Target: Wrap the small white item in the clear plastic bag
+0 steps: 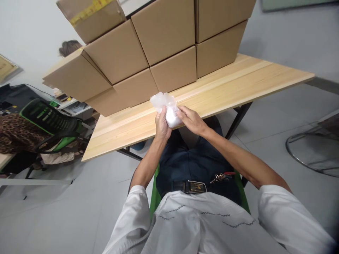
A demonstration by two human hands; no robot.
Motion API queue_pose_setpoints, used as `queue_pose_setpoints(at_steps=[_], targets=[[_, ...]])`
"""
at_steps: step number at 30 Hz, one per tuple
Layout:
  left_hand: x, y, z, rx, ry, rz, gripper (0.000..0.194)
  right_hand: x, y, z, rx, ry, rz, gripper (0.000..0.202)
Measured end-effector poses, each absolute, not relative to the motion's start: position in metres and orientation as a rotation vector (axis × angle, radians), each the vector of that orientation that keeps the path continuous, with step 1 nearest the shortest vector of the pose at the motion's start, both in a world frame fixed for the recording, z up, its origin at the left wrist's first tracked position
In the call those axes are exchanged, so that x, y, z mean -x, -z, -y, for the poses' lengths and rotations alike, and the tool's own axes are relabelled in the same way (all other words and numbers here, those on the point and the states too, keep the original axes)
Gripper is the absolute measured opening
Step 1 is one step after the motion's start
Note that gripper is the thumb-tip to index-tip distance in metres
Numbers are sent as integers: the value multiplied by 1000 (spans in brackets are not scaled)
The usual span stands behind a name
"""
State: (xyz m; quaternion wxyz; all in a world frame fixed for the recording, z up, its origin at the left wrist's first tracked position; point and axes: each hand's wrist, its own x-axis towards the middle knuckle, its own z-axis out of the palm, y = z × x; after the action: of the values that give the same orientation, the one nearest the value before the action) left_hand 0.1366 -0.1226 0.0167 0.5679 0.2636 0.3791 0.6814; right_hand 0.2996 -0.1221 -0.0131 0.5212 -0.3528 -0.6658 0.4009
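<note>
Between my hands, just over the table's front edge, is a small white bundle (172,116) in thin translucent wrapping. Its loose upper end flares out towards the boxes, and what lies inside cannot be made out. My left hand (162,125) grips the bundle's left side, thumb up along the wrapping. On the other side my right hand (191,120) closes its fingers on the right edge of the wrapping.
Brown cardboard boxes (164,31) stand stacked along the back of the wooden table (222,91). A taped box (92,17) tops the left end. A green-black office chair (53,123) and people are at left, a metal-framed stool (304,155) at right.
</note>
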Motion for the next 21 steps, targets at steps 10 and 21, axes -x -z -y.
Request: queue_pose_setpoints(at_steps=[10, 21], targets=[[-137, -21, 132, -614, -1520, -806, 38, -283, -9, 125, 845, -825, 1482, 65], [-126, -20, 145, -500, -1290, -775, 43, -290, -11, 127, 867, -839, 1440, 44]])
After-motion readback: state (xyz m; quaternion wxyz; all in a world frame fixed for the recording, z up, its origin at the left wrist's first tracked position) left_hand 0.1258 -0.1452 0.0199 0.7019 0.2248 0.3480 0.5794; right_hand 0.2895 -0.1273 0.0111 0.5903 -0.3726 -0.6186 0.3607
